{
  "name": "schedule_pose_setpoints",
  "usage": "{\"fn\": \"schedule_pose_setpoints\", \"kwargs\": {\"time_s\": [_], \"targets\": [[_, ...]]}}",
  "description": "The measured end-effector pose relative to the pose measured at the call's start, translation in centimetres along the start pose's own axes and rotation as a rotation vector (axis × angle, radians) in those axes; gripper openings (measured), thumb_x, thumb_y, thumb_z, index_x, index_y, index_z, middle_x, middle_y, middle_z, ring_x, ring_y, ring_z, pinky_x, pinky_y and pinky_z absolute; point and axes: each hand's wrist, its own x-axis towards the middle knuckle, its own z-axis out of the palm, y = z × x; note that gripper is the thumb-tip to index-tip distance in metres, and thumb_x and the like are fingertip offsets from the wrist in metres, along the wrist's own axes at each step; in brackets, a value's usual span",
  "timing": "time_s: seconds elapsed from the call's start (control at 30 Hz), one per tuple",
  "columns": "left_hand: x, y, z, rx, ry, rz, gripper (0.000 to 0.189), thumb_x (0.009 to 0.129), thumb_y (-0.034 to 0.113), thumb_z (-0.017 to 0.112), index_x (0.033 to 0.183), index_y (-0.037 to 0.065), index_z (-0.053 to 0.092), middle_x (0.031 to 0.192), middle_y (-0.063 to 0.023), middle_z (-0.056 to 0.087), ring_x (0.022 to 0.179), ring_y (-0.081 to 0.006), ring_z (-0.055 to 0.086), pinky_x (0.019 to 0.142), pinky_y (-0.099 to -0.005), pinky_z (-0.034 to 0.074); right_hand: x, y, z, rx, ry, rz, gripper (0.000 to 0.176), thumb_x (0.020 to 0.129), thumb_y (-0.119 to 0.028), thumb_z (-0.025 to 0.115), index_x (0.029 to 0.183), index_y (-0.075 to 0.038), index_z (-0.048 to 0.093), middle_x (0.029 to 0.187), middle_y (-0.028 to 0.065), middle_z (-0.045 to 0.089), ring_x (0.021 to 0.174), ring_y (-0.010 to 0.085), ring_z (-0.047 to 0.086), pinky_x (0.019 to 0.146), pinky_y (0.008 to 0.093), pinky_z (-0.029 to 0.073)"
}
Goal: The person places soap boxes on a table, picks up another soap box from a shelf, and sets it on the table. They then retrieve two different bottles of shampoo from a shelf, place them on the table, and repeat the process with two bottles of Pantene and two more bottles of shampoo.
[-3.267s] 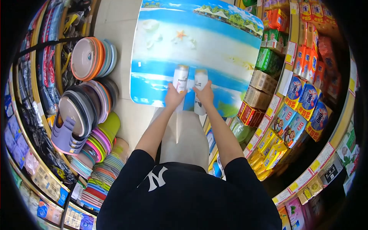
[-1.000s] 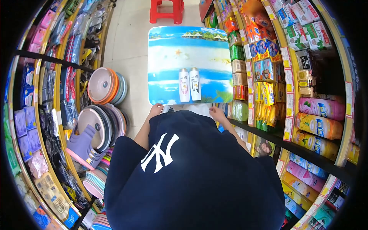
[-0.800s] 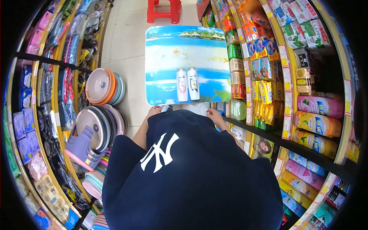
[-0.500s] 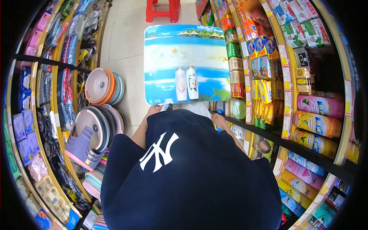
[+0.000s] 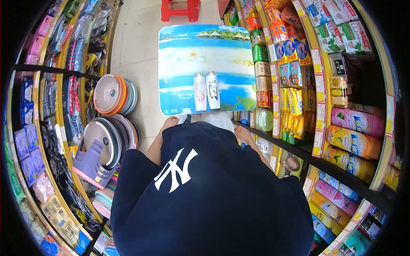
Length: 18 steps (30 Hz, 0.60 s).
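A small table with a beach picture (image 5: 205,55) stands in front of me. Two white bottles lie side by side near its front edge: one with pink marks (image 5: 200,91) on the left, one with a dark label (image 5: 212,90) on the right. My left hand (image 5: 171,122) is beside the table's front left corner, close to my white clothing, its fingers partly hidden. My right hand (image 5: 242,133) is below the front right corner, near the shelf edge. What either hand touches cannot be made out.
A red stool (image 5: 180,12) is beyond the table. Stacked basins (image 5: 107,94) and a purple plastic item (image 5: 95,160) stand along the left shelves. Shelves of soap and bottles (image 5: 354,141) line the right side, with a dark shelf edge (image 5: 316,160) by my right arm.
The view has shifted slightly, so the table and bottles appear a little higher and further left. Both hands stay in nearly the same places.
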Motion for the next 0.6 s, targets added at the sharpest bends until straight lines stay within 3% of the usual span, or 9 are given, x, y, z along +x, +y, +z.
{"fn": "schedule_pose_setpoints", "kwargs": {"time_s": [0.23,0.4,0.53,0.6], "targets": [[-0.8,-0.4,0.6,0.057,0.003,0.012,0.032,0.070,0.029,0.053,0.086,0.002,0.059,0.080,-0.0189,0.059,0.078,-0.0291,0.057,0.069,-0.0329,0.044,0.6,1.1,0.3,-0.001,-0.049,0.009,0.028,0.071,-0.027,0.049,0.090,-0.008,0.056,0.080,0.0157,0.059,0.079,0.0294,0.056,0.071,0.0335,0.043],[-0.9,-1.2,1.2,0.034,0.006,-0.101,0.030,0.070,0.028,0.053,0.088,0.004,0.059,0.082,-0.0189,0.059,0.081,-0.0296,0.056,0.071,-0.0336,0.043,1.1,0.9,-0.2,0.014,-0.156,0.032,0.029,0.071,-0.027,0.048,0.092,-0.008,0.055,0.074,0.0145,0.060,0.073,0.0282,0.057,0.067,0.0339,0.044],[-0.7,-0.9,1.9,0.040,-0.003,-0.130,0.029,0.070,0.026,0.053,0.087,0.003,0.058,0.081,-0.0175,0.059,0.078,-0.0278,0.056,0.070,-0.0331,0.043,2.3,1.3,-0.1,-0.071,-0.128,0.022,0.028,0.071,-0.025,0.050,0.089,-0.004,0.057,0.077,0.0154,0.059,0.077,0.0256,0.057,0.068,0.0312,0.044],[-0.7,0.2,2.2,0.026,-0.020,-0.179,0.029,0.070,0.026,0.053,0.087,0.003,0.058,0.081,-0.0168,0.059,0.076,-0.0269,0.056,0.069,-0.0328,0.043,3.6,1.3,-0.2,0.050,-0.144,0.026,0.030,0.070,-0.026,0.051,0.091,-0.006,0.057,0.081,0.0154,0.059,0.079,0.0259,0.056,0.070,0.0319,0.043]]}}
